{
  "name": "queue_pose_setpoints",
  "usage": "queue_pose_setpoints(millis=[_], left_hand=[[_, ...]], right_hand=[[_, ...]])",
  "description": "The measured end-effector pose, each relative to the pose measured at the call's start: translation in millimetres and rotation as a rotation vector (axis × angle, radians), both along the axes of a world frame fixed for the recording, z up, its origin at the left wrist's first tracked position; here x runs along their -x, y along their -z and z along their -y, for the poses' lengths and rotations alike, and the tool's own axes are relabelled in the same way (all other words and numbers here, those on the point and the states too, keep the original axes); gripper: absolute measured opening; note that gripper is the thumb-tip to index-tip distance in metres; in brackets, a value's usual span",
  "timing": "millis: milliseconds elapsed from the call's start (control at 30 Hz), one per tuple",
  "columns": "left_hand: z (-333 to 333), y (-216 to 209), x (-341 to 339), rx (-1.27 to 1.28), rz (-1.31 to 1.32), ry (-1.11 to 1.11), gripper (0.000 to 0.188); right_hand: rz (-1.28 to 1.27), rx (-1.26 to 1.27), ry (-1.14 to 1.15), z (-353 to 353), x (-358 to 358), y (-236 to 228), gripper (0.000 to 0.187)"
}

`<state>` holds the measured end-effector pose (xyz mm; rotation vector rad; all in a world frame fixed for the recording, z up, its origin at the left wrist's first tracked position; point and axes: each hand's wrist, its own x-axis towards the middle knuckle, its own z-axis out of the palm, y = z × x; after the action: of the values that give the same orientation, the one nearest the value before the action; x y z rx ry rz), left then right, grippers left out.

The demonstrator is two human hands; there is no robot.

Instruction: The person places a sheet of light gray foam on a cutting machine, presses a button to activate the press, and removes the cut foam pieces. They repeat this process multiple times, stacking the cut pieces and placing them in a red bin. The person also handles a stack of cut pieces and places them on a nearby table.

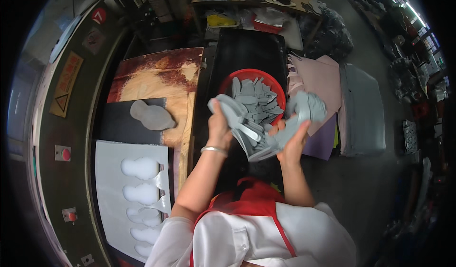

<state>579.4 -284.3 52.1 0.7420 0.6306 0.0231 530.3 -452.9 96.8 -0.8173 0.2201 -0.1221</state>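
Observation:
My left hand (219, 130), with a bangle at its wrist, is closed on grey sole-shaped pieces (228, 109), slightly blurred. My right hand (293, 143) grips a thick, curved stack of like grey pieces (308, 109), its thumb on the near side. Between my hands more grey pieces (259, 148) hang together in a loose, fanned bundle. Just beyond, a round red basin (281, 92) holds many loose grey pieces, and the bundle covers its near rim.
To the left, a grey sole-shaped stack (153, 115) lies on a dark board, near a grey sheet (108, 181) with several sole-shaped cutouts. A green machine frame (71, 129) with red buttons stands beyond. Pink sheets (318, 81) and grey sheets (363, 110) are at the right.

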Motion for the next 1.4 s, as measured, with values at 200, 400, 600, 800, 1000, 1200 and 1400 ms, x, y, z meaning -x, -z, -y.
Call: queue_pose_setpoints(millis=[200,400,600,800,1000,1200,1400], left_hand=[[62,93,-91,-0.110,-0.408,0.087,0.084],[24,145,-179,0.341,-0.209,0.043,0.059],[18,97,-113,-0.071,-0.023,0.407,0.076],[-32,-17,19,-0.410,0.646,0.367,0.074],[-103,-84,118,-1.535,0.443,0.080,0.047],[-124,-113,248,-1.358,0.400,-0.318,0.022],[-126,-118,398,-1.658,0.136,-0.537,0.023]], right_hand=[[0.171,-0.008,-0.007,77,64,-8,0.074],[0.012,0.309,0.071,116,96,-5,0.090],[0.130,0.788,-0.045,79,43,6,0.113],[0.285,0.619,-0.497,8,-4,4,0.104],[0.385,0.318,-0.951,-85,-18,-9,0.111],[0.231,-0.106,-1.382,-166,45,-34,0.108],[0.138,-0.252,-1.611,-220,158,-35,0.101]])
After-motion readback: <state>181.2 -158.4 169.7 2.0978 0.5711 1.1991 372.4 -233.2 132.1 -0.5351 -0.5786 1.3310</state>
